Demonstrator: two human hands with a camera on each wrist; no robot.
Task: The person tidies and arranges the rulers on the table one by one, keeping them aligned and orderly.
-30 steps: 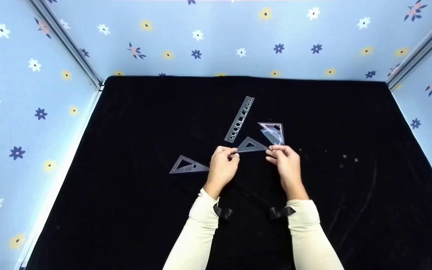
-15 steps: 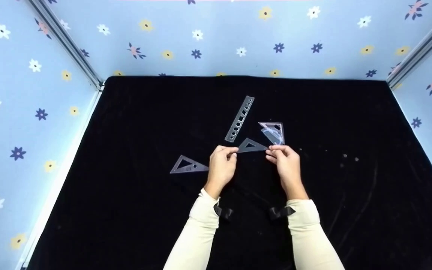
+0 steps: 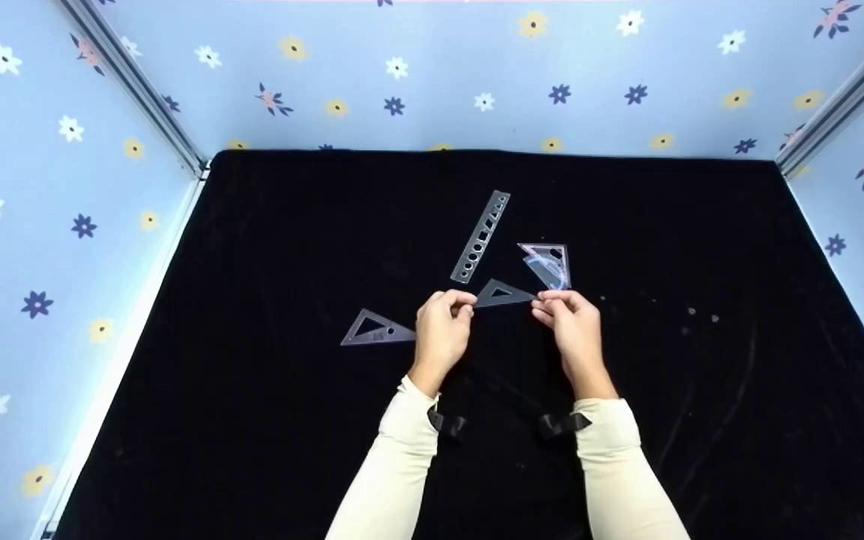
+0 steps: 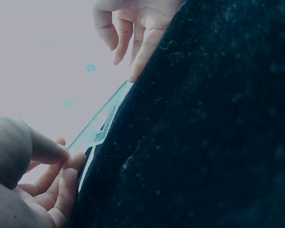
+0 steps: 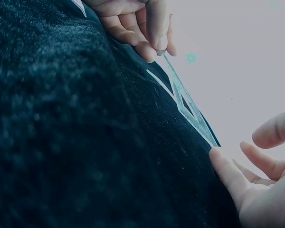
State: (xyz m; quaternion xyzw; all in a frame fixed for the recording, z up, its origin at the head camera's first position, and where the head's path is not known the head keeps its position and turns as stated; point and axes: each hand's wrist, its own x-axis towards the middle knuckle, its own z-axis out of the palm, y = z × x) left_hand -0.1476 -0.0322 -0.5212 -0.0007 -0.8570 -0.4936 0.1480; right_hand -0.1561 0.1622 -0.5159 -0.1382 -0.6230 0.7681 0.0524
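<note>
In the head view, a small clear set square (image 3: 520,298) spans the gap between both hands. My left hand (image 3: 441,334) pinches its left corner between thumb and fingers, as the left wrist view also shows. My right hand (image 3: 577,334) touches the opposite tip; in the right wrist view a fingertip (image 5: 217,153) meets that tip while the thumb (image 5: 271,133) stands apart. Left of my left hand lies a second set square (image 3: 378,337), its right tip hidden behind the hand. Just beyond my right hand, a clear protractor (image 3: 541,271) overlaps a pinkish set square (image 3: 565,259).
A clear ruler (image 3: 475,235) with a row of shaped cutouts lies slanted beyond the hands. Black cloth (image 3: 312,240) covers the table. Blue flowered panels (image 3: 432,75) stand along the back and both sides.
The held set square's upper corner has shifted slightly left and toward the person. My left hand has drifted a little left, covering more of the second set square's tip. My right hand stays put.
</note>
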